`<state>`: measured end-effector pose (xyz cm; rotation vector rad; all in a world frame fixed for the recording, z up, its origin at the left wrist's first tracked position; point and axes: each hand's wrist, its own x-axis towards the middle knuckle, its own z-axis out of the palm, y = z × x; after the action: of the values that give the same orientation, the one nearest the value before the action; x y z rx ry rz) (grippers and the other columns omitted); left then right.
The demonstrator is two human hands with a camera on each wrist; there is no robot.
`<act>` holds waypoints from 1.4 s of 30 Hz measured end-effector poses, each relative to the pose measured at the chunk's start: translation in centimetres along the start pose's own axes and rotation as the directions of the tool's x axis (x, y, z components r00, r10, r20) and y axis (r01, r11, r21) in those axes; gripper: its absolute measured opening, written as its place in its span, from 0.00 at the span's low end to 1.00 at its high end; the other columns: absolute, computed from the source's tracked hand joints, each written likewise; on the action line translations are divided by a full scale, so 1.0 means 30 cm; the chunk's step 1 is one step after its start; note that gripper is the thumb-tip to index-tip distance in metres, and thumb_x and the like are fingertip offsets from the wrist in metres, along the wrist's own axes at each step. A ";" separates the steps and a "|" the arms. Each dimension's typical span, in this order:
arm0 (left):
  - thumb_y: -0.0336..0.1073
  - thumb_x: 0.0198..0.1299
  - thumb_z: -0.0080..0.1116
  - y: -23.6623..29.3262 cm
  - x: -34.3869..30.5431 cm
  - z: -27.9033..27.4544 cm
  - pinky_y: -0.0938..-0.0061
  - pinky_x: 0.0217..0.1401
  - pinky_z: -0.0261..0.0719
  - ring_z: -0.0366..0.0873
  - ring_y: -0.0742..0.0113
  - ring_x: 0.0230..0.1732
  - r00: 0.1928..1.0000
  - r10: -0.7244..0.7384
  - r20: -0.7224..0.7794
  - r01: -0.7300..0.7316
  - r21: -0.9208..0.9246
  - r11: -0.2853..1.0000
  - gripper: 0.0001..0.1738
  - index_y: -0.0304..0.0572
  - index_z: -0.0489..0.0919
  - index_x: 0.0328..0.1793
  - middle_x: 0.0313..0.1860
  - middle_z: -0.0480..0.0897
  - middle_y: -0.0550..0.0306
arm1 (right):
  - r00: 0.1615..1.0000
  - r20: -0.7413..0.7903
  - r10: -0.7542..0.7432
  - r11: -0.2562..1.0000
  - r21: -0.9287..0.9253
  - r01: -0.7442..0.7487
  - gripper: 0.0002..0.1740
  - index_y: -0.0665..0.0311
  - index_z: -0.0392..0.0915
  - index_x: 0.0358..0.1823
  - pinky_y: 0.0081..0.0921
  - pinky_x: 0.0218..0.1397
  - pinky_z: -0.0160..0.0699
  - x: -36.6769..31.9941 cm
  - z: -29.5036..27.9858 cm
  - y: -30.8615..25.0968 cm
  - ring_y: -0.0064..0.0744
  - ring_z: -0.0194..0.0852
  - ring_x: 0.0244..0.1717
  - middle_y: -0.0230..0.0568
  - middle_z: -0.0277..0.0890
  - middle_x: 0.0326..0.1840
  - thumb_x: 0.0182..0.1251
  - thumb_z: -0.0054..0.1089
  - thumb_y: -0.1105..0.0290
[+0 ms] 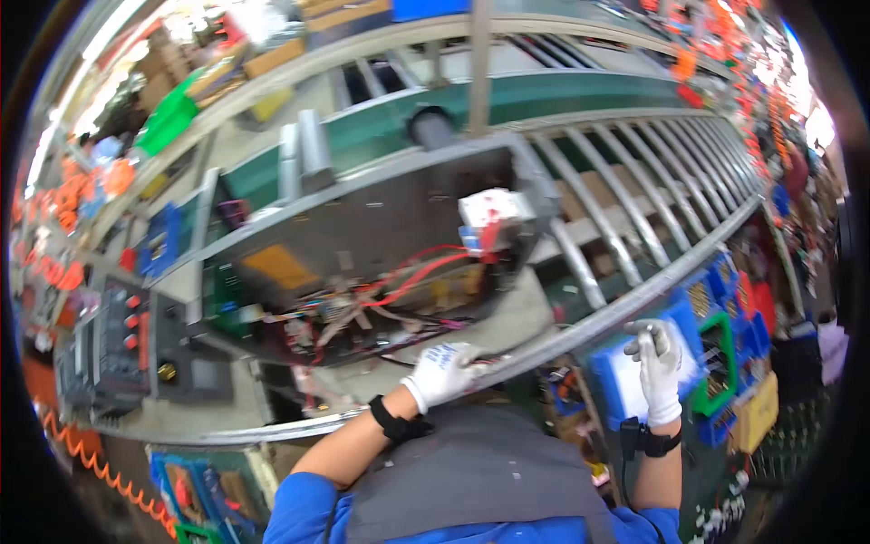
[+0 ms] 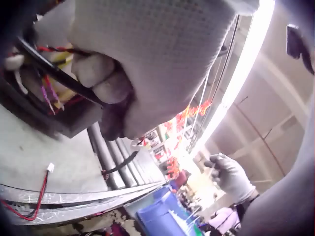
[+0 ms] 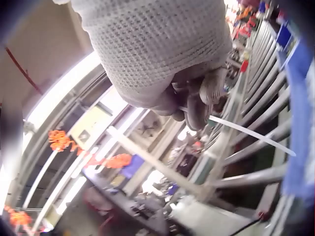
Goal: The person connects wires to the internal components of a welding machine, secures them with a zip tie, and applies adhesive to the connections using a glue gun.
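My gloved left hand [image 1: 444,372] is at the front edge of the workbench, its fingers curled round a black cable [image 2: 61,74]. A pale connector [image 2: 140,144] shows just beyond those fingers. A thin white cable tie [image 3: 251,132] is pinched in my gloved right hand [image 1: 657,363], raised over a blue bin to the right. Before me lies a large dark grey metal housing [image 1: 381,208] on its side, its open face toward me. Inside it are tangled wires [image 1: 362,308], red leads and a white part [image 1: 494,208].
A roller conveyor [image 1: 625,213] runs off to the right. Blue bins [image 1: 616,376] and a green-rimmed bin [image 1: 716,363] sit at the front right. A dark panel [image 1: 186,354] with a brass-coloured fitting lies left, above an orange coiled hose [image 1: 100,467]. A red wire [image 2: 42,196] hangs over the bench edge.
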<state>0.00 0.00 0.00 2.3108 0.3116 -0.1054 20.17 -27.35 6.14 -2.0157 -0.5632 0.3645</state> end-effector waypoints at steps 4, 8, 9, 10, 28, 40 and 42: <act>0.40 0.60 0.60 -0.028 -0.161 -0.171 0.67 0.49 0.77 0.80 0.52 0.44 0.982 0.009 -0.191 -0.050 -0.215 0.975 0.18 0.40 0.81 0.53 0.43 0.83 0.47 | 0.821 0.281 -0.496 0.848 -0.045 0.528 0.07 0.65 0.75 0.44 0.35 0.48 0.73 0.119 0.376 -0.107 0.43 0.76 0.42 0.44 0.77 0.39 0.69 0.49 0.73; 0.34 0.54 0.60 -0.058 -0.424 -0.276 0.65 0.52 0.77 0.80 0.51 0.47 0.893 -0.066 -0.446 0.003 -0.140 0.990 0.17 0.41 0.82 0.51 0.45 0.83 0.49 | 0.442 0.855 -0.271 0.895 0.055 0.442 0.12 0.65 0.70 0.46 0.31 0.45 0.74 0.070 0.549 -0.203 0.36 0.78 0.40 0.41 0.77 0.36 0.76 0.45 0.63; 0.35 0.53 0.62 -0.073 -0.470 -0.259 0.65 0.47 0.78 0.81 0.52 0.43 0.843 -0.049 -0.536 0.018 -0.063 0.998 0.19 0.47 0.82 0.53 0.42 0.83 0.50 | 0.299 0.923 -0.242 0.961 0.185 0.205 0.14 0.64 0.70 0.45 0.27 0.40 0.75 0.056 0.557 -0.248 0.31 0.79 0.35 0.38 0.77 0.30 0.76 0.44 0.60; 0.33 0.53 0.61 -0.081 -0.500 -0.231 0.66 0.46 0.78 0.81 0.53 0.42 0.800 -0.059 -0.597 0.040 -0.044 0.998 0.19 0.46 0.82 0.53 0.41 0.83 0.51 | 0.281 0.952 -0.122 0.992 0.119 0.030 0.14 0.64 0.70 0.45 0.25 0.37 0.75 0.048 0.549 -0.286 0.28 0.78 0.31 0.36 0.76 0.28 0.76 0.45 0.59; 0.23 0.69 0.37 -0.027 -0.448 -0.447 0.84 0.25 0.69 0.66 0.82 0.21 0.235 -0.340 -0.910 -0.206 -0.389 0.898 0.30 0.49 0.58 0.78 0.48 0.82 0.54 | 0.811 0.435 -0.392 0.906 0.334 0.259 0.07 0.67 0.74 0.42 0.18 0.23 0.65 0.109 0.605 -0.712 0.18 0.67 0.18 0.35 0.72 0.25 0.71 0.49 0.72; 0.33 0.66 0.49 0.021 -0.126 -0.414 0.71 0.46 0.77 0.79 0.59 0.43 0.447 -0.089 -0.890 -0.252 -0.221 0.942 0.20 0.37 0.72 0.63 0.43 0.81 0.48 | 0.526 0.297 -0.797 0.562 0.048 0.826 0.08 0.60 0.77 0.43 0.37 0.39 0.78 0.202 0.769 -0.865 0.48 0.80 0.37 0.44 0.79 0.35 0.65 0.56 0.67; 0.36 0.69 0.49 0.053 -0.087 -0.453 0.84 0.28 0.70 0.71 0.79 0.26 0.549 -0.296 -0.782 -0.423 -0.565 0.708 0.18 0.39 0.74 0.61 0.33 0.79 0.62 | 0.493 0.237 -0.837 0.522 0.075 0.850 0.09 0.60 0.79 0.44 0.34 0.40 0.79 0.228 0.766 -0.853 0.47 0.80 0.38 0.45 0.80 0.37 0.66 0.56 0.67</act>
<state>-2.39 8.31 10.91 1.3857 0.6081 1.0662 9.00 3.96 17.36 -1.4800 -1.6571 -0.0319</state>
